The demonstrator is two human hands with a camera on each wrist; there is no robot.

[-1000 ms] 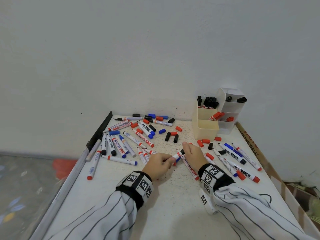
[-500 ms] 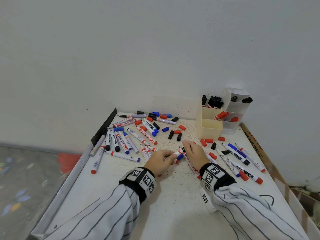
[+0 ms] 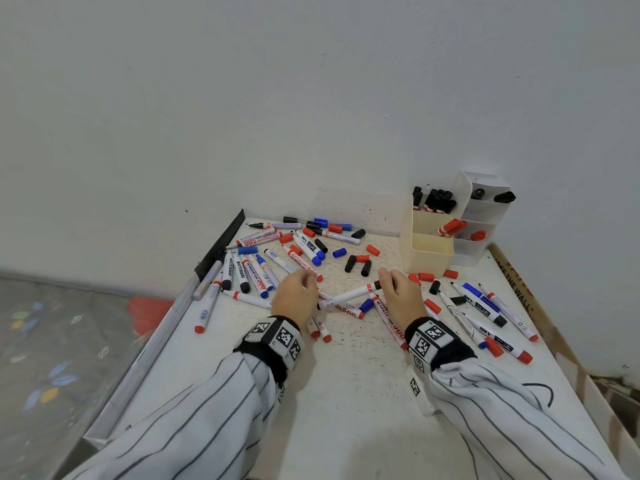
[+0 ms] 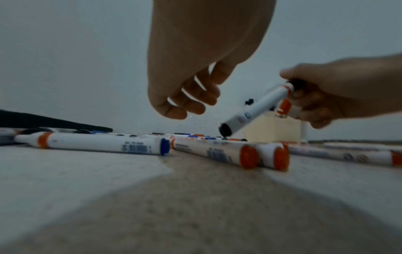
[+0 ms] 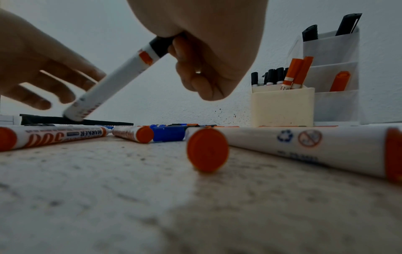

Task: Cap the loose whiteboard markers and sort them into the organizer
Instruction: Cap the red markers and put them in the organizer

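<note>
We are holding a white marker [image 3: 349,295] by its black-capped end, the fingers [image 5: 191,56] of our right hand [image 3: 398,296] clamped around that cap while the barrel is slanting down and to the left, its long axis running from the right hand toward the left hand [image 3: 294,296], butt end lowest and hanging just above the table [image 3: 346,393]. In the left wrist view the left hand's fingers [image 4: 191,96] are hanging loosely curled and apart, gripping nothing, just beside the marker's low end; we cannot tell whether they are touching it. At the back right corner the cream organizer [image 3: 427,251] is standing against the wall — its rear compartment is holding a cluster of black-capped markers [image 3: 434,200] upright, its middle compartment is holding two red-capped markers [image 3: 448,228] leaning to the right, and its front compartment is showing only its inner wall. Touching it on the right, a white tiered organizer [image 3: 481,216] is carrying black pieces [image 3: 504,197] in its top tier and a red-capped marker [image 3: 478,235] in the tier below. Loose markers and red, blue and black caps are lying scattered flat across the table on both sides of our hands, pointing in many directions.
</note>
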